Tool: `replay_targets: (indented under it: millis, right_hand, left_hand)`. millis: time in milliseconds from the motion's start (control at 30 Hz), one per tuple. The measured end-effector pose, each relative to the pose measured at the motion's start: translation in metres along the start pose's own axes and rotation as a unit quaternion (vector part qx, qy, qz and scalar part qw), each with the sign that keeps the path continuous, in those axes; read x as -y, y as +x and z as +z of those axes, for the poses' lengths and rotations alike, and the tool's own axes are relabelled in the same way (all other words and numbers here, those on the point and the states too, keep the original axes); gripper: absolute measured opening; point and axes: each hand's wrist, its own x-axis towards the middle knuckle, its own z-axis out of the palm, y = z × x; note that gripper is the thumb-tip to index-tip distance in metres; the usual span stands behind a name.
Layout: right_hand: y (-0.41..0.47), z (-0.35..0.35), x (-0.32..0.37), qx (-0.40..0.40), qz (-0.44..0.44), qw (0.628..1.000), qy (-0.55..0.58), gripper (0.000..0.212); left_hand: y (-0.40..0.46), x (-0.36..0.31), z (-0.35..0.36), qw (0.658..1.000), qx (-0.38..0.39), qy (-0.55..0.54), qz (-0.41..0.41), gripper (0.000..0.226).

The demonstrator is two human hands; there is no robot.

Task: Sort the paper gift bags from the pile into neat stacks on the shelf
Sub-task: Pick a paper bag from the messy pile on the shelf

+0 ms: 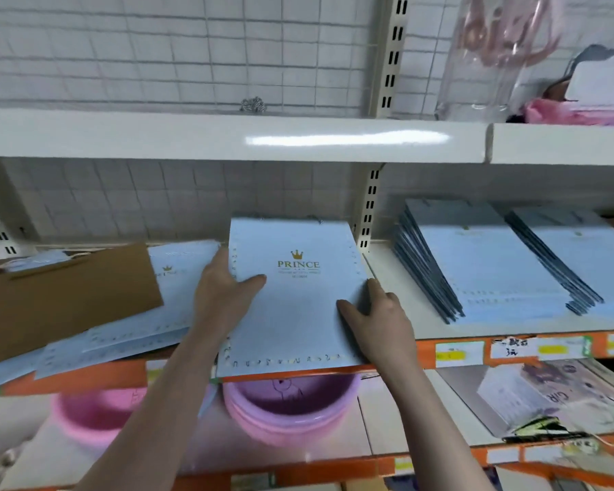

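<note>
A stack of flat light-blue gift bags (298, 313) printed "PRINCE" with a gold crown lies on the middle shelf (397, 288), overhanging the front edge. My left hand (224, 288) grips its left edge with the thumb on top. My right hand (376, 313) grips the right edge, thumb on top, fingers down the side. To the left lies a loose pile of blue bags (139, 324) with a brown bag (61, 299) on top. Two neat slanted stacks of blue bags (482, 264) (582, 256) sit on the right.
An empty white shelf (227, 136) runs above, with a clear plastic bag (493, 54) and pink items (575, 111) at its right. Below stand a pink basin (93, 416) and a purple basin (291, 405), plus printed bags (553, 395) at the right. Orange rails (475, 349) carry price labels.
</note>
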Motion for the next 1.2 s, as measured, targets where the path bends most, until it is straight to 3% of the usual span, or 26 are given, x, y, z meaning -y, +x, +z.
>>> replay_targets:
  millis: [167, 300, 533, 633, 800, 1000, 1200]
  right_hand:
    - [-0.014, -0.069, -0.055, -0.041, 0.006, 0.999, -0.014, 0.037]
    - [-0.023, -0.137, -0.122, -0.067, 0.015, 0.997, -0.019, 0.034]
    - [-0.037, -0.240, -0.229, -0.103, 0.014, 0.993, -0.050, 0.059]
    - [-0.035, -0.267, -0.262, -0.112, 0.024, 0.992, -0.055, 0.056]
    - [-0.017, -0.296, -0.301, -0.128, 0.039, 0.988, -0.071, 0.040]
    - [0.040, -0.313, -0.338, -0.136, 0.049, 0.986, -0.087, 0.035]
    - [0.132, -0.325, -0.363, -0.128, 0.037, 0.987, -0.094, 0.039]
  left_hand:
    - [-0.043, -0.049, 0.056, 0.998, 0.021, 0.047, 0.042, 0.069]
    - [-0.090, -0.096, 0.121, 0.994, 0.048, 0.063, 0.074, 0.066]
    - [-0.167, -0.167, 0.234, 0.992, 0.055, 0.046, 0.108, 0.067]
    - [-0.181, -0.188, 0.271, 0.990, 0.067, 0.056, 0.109, 0.063]
    - [-0.184, -0.215, 0.325, 0.987, 0.078, 0.092, 0.106, 0.057]
    - [-0.154, -0.231, 0.388, 0.985, 0.089, 0.085, 0.123, 0.054]
    - [-0.095, -0.242, 0.457, 0.987, 0.078, 0.079, 0.120, 0.071]
